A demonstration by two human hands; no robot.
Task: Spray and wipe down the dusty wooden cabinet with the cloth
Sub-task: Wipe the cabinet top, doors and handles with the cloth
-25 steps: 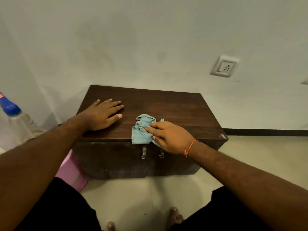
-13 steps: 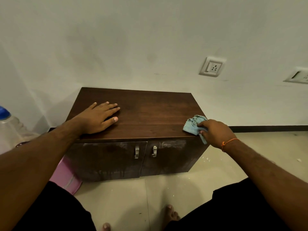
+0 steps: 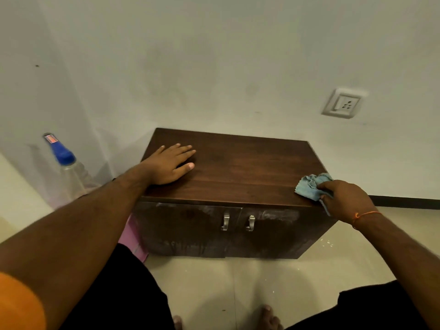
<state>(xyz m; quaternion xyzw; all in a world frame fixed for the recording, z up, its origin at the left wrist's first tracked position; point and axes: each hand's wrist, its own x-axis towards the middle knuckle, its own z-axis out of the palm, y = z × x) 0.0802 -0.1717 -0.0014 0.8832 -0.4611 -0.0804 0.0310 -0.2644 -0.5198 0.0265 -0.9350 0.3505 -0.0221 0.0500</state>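
Observation:
A low dark wooden cabinet [image 3: 242, 167] stands against the wall, with two doors and two metal handles [image 3: 238, 222]. Pale dusty smears show on the door fronts. My left hand [image 3: 170, 163] lies flat, fingers spread, on the left part of the top. My right hand [image 3: 345, 201] grips a crumpled light blue cloth [image 3: 309, 188] at the top's front right corner, pressing it on the wood. A clear spray bottle [image 3: 69, 172] with a blue nozzle stands on the floor left of the cabinet.
A white wall runs behind the cabinet, with a socket [image 3: 344, 104] at upper right. A pink object [image 3: 133, 236] lies on the floor by the cabinet's left side. Beige floor tiles and my bare feet [image 3: 269, 317] are below.
My right hand swept the cloth from the middle front of the top to the right front corner. The left hand stayed flat in place. The view shifted, showing the spray bottle more fully.

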